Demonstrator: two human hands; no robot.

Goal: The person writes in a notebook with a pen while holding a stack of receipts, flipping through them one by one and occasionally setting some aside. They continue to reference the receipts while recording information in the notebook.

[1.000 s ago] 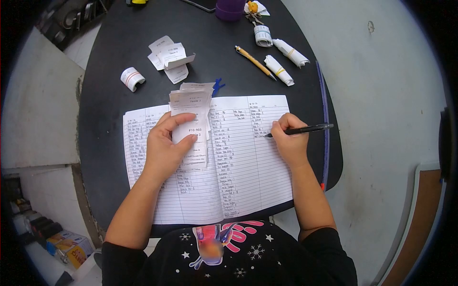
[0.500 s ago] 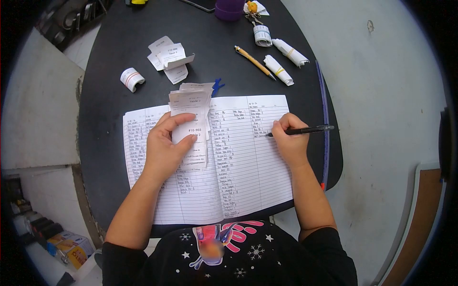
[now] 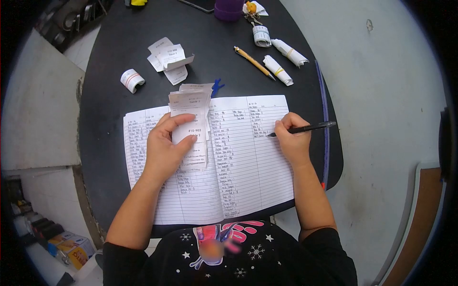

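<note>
A lined notebook lies spread on the black table, its columns filled with handwriting. My left hand grips a stack of printed receipts over the left page, thumb on top; the upper slip reads #10-903. In my right hand is a black pen, pinched between the fingers. Its tip meets the right page, at the lower end of a short column of writing. The fingers of my left hand behind the receipts are hidden.
Loose receipts and a curled paper roll lie beyond the notebook. A wooden pen rests near banded paper rolls and keys. A purple container stands at the back; a wall runs along the right.
The pen in my right hand has shifted slightly to the right along the line, and its rear end tilts up a little more. My left hand keeps the receipts in place.
</note>
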